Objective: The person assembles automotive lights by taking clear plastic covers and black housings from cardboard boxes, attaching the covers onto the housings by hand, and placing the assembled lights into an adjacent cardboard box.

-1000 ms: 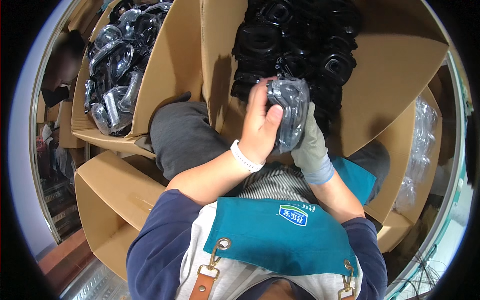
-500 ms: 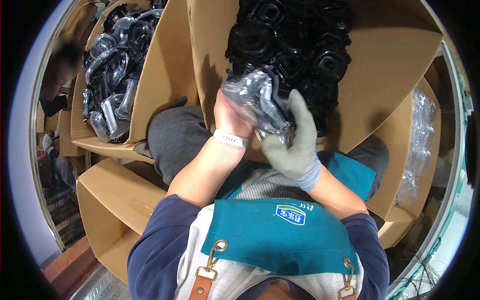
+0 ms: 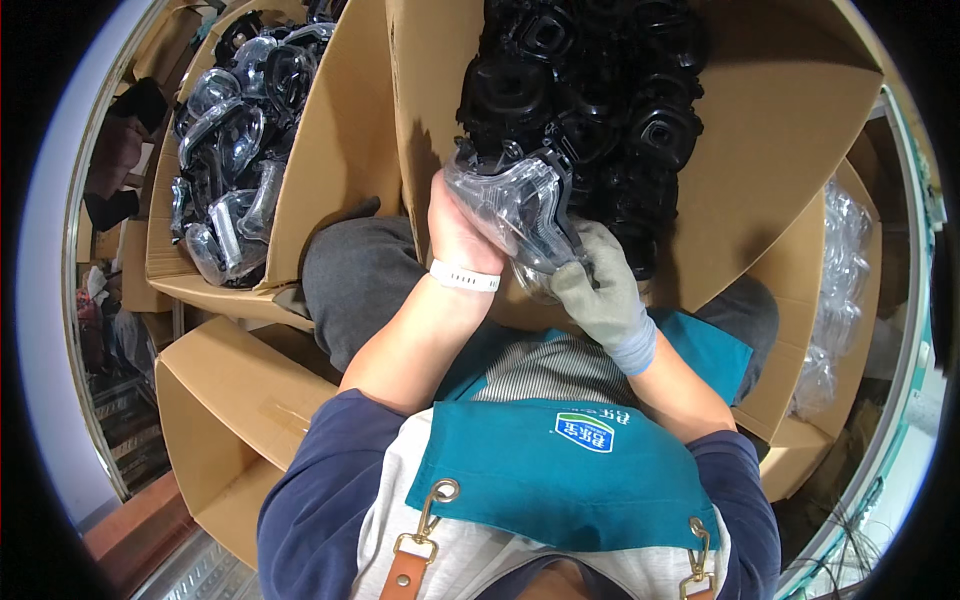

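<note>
A clear, ribbed plastic lens cover joined to a black frame [image 3: 522,200], which looks like a lamp part, is held up over my lap. Its clear side faces left and the black rim faces right. My left hand [image 3: 460,222], bare with a white wristband, cups the clear side from the left, closed on it. At the lower right end my right hand [image 3: 605,290], in a grey glove, pinches the rim between thumb and fingers. Just beyond stand stacked black plastic housings [image 3: 590,90] in a big cardboard box [image 3: 760,130].
At the left is a cardboard box [image 3: 335,150] full of clear-and-black lens parts [image 3: 235,130]. Another box [image 3: 845,400] at the right holds clear lens covers [image 3: 838,270]. An open carton [image 3: 230,390] stands at the lower left. A person [image 3: 120,150] is at the far left edge.
The lens part has turned and now shows its ribbed clear face more plainly. My right hand has shifted down and right, its thumb and fingers now at the rim's lower end.
</note>
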### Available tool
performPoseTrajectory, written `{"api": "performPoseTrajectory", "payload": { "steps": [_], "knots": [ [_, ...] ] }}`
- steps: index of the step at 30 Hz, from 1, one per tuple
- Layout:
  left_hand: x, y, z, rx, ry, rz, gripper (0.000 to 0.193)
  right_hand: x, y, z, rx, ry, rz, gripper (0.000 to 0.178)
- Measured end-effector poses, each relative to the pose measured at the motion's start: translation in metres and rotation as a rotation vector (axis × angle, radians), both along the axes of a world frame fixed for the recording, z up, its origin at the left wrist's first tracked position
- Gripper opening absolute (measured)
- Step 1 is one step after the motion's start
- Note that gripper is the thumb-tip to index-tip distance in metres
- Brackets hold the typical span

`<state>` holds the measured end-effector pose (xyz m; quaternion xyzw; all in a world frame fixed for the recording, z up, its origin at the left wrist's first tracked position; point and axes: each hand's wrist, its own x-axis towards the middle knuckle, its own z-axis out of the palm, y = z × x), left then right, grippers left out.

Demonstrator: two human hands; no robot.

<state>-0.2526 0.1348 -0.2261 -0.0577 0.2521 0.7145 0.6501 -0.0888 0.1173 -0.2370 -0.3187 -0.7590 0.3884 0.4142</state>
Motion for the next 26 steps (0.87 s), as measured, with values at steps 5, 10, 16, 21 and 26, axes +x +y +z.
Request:
{"api": "performPoseTrajectory", "payload": {
  "steps": [5, 10, 16, 21, 26],
  "knots": [
    [0.002, -0.001, -0.011, 0.061, 0.045, 0.019, 0.032, -0.004, -0.01, 0.003, -0.212, 0.222, -0.153, 0.028],
    [0.013, -0.011, -0.02, -0.05, 0.072, 0.029, 0.033, 0.001, -0.005, 0.0, 0.039, 0.097, -0.102, 0.033],
    [-0.001, -0.004, -0.017, 0.12, 0.351, 0.148, 0.031, 0.008, -0.007, 0.03, -0.668, 0.175, -0.254, 0.025],
    [-0.003, -0.012, -0.023, 0.182, 0.558, 0.145, 0.037, 0.023, 0.006, 0.044, -0.556, 0.169, -0.02, 0.016],
    [0.004, -0.016, -0.021, 0.129, 0.551, 0.206, 0.038, 0.025, 0.005, 0.022, -0.453, 0.257, 0.009, 0.027]
  ]
}}
